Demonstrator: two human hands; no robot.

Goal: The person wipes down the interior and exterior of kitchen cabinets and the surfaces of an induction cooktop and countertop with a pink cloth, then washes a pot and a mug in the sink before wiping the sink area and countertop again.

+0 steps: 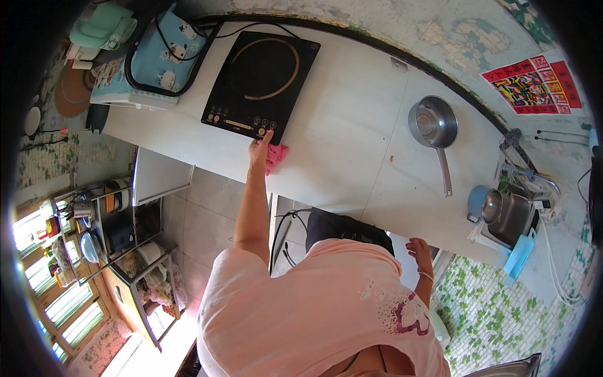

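Note:
At the front corner of the black induction cooker [254, 81], my left hand [258, 151] is closed on a pink cloth [276, 156]. Part of the cloth hangs out beside the palm onto the white counter, and a bit of pink shows at the fingertips by the control panel. My right hand [419, 252] is held low by the counter's front edge, fingers apart, with nothing in it. A small metal saucepan [434, 122] stands on the counter's right half, its handle toward me.
A blue patterned cover [173, 53] lies over a white appliance at the left. Toward the right end are a sink [512, 220], a blue pot [478, 202] and a light-blue board [519, 257]. A shelving rack [122, 232] stands on the left. The cooker's black cord [251, 27] runs behind it.

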